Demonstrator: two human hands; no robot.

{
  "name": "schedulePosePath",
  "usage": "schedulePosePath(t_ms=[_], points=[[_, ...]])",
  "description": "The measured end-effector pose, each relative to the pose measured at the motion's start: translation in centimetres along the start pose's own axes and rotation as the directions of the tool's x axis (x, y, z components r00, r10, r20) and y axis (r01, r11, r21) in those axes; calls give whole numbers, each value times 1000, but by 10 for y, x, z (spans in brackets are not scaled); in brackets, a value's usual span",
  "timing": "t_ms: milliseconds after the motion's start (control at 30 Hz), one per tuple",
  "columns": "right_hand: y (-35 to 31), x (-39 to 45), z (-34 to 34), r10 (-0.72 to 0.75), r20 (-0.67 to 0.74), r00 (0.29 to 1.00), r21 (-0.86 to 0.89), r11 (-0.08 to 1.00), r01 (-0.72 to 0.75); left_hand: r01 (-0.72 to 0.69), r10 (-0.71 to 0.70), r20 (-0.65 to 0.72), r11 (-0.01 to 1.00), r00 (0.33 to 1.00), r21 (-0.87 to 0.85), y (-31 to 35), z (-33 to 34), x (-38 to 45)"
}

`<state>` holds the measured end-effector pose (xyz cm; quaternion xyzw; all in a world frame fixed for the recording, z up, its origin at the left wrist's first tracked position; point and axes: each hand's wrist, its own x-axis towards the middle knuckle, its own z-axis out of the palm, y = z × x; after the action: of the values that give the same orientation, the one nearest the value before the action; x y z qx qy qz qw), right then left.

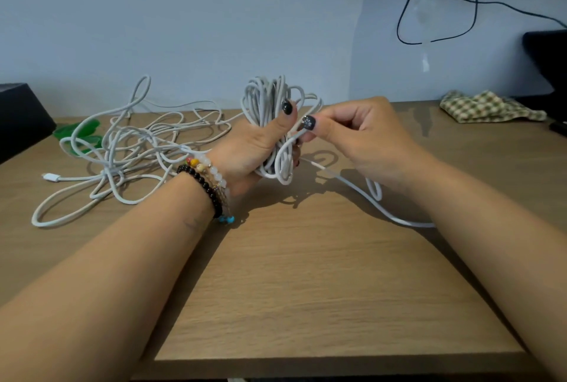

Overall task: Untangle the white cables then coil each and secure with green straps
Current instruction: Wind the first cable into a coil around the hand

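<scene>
1. While your left hand (254,148) grips the coil (273,123) at desk (306,274) centre, keep its loops even.
2. Your right hand (362,142) pinches the loose tail (377,206); wind it snugly.
3. Green straps (76,133) wait at ten o'clock beside the tangle (129,151).

Head cam, fwd-down, close over desk (306,274)

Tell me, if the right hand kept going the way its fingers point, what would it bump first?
Probably the coil in the left hand. The right hand, pinching a strand, points left, and the coil sits right at its fingertips.
</scene>
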<state>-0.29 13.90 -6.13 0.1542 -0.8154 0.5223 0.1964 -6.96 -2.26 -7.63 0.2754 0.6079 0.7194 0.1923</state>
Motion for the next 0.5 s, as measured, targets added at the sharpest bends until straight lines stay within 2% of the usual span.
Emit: schedulePosePath(t_ms=[167, 400, 500], points=[[-3, 0, -4, -1, -39, 999, 3, 1000, 1, 84, -74, 139, 994, 987, -70, -1, -1, -1], [-5, 1, -9, -30, -139, 990, -10, 1000, 29, 60, -69, 132, 996, 989, 66, 3, 6, -6], [-5, 2, -10, -13, -142, 990, -10, 1000, 12, 33, -50, 105, 987, 993, 158, 4, 7, -7]])
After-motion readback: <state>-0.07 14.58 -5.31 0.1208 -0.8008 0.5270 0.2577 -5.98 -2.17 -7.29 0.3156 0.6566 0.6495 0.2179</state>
